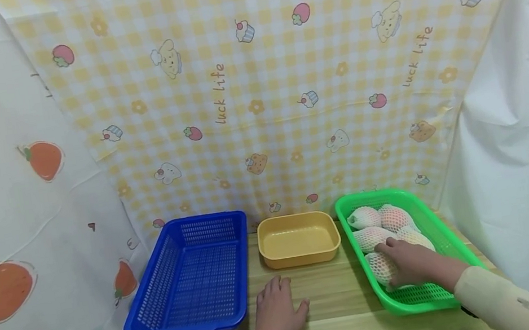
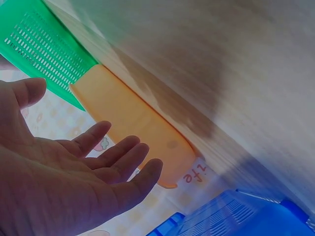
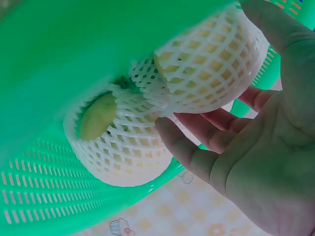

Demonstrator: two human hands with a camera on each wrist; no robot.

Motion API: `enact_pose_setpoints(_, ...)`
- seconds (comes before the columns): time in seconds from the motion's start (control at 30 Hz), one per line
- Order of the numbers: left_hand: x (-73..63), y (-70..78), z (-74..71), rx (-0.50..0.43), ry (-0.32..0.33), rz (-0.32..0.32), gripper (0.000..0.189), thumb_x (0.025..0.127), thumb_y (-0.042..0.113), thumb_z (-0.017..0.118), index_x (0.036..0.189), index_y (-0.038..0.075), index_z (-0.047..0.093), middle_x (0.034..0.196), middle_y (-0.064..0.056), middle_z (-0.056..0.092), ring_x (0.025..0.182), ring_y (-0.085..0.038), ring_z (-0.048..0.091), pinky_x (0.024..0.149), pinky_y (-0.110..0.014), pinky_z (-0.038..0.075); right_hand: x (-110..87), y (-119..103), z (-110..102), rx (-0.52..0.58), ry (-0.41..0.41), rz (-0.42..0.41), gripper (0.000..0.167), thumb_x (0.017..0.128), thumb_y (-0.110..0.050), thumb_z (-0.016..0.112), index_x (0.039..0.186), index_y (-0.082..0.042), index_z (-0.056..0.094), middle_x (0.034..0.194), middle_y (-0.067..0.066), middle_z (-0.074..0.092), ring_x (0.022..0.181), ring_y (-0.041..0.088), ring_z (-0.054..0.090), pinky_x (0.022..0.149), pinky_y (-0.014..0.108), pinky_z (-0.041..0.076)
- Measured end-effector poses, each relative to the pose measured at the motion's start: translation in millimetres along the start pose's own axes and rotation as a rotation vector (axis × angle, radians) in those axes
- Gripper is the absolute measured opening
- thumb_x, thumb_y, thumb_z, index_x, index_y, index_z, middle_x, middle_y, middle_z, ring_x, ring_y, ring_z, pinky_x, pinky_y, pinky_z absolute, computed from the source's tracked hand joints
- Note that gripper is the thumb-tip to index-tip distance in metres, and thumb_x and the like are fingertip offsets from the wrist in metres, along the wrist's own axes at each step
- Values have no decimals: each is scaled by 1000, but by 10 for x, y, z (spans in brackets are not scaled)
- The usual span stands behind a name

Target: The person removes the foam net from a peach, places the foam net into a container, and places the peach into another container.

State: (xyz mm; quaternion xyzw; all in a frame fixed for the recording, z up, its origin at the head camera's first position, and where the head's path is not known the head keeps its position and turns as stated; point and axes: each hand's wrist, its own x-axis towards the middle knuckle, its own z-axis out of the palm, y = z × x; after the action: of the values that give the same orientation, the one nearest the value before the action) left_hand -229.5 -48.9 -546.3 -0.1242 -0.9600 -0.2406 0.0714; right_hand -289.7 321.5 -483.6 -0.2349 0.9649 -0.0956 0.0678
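Inside the green basket (image 1: 453,242), several rounded fruits lie in white foam nets, some pinkish, others yellowish. My right hand (image 1: 415,262) reaches over the near side of the basket and holds a netted fruit (image 1: 381,267), with thumb and fingers on opposite sides. In the right wrist view, this yellowish netted fruit (image 3: 211,64) sits between the thumb and fingers of my right hand (image 3: 266,142). Another netted fruit (image 3: 130,147) lies beside it, near the index fingertip. My left hand (image 1: 279,317) rests at the table, fingers loosely spread and holding nothing, between the blue basket and the yellow container.
An empty-looking blue basket (image 1: 201,328) stands on the left of the wooden table (image 1: 330,297). At the back middle is a shallow yellow container (image 1: 301,260). A checked cloth (image 1: 261,142) hangs behind, with white sheets at both sides.
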Motion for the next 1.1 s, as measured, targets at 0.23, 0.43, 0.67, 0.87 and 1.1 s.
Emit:
enact_pose_setpoints(0.23,24,12,-6,6,-6,0,67,101,46,74,145,-4,62,155,-32,54,146,-49,50,118,-70,40,68,2,-1,-21,-23,-3,84,70,-34,106,136,-9,60,99,4,49,78,19,49,61,38,49)
enact_pose_setpoints(0.43,29,9,-8,9,-4,-12,67,101,46,75,145,-3,62,156,-31,54,146,-49,51,118,-70,41,130,-28,6,-17,-24,-29,75,70,-27,106,126,-10,58,99,6,47,79,20,47,63,36,48)
enact_pose_setpoints(0.67,24,1,6,15,-4,-13,68,101,46,74,145,-4,62,154,-32,55,144,-48,52,116,-70,43,179,-24,23,-50,-27,-59,68,73,-22,102,122,-11,56,100,7,46,81,20,46,65,38,48)
enact_pose_setpoints(0.87,31,3,6,13,3,-8,67,101,46,74,143,-4,63,154,-33,55,144,-50,52,116,-70,43,153,-36,-19,-54,-41,-52,64,74,-17,96,123,-10,56,100,8,45,81,22,45,65,38,47)
enact_pose_setpoints(1.1,33,13,10,14,-3,-5,67,101,46,75,144,-4,63,154,-32,55,144,-49,52,116,-69,43,111,-4,15,-43,-39,-51,63,74,-18,95,122,-12,55,101,6,45,83,21,45,66,38,46)
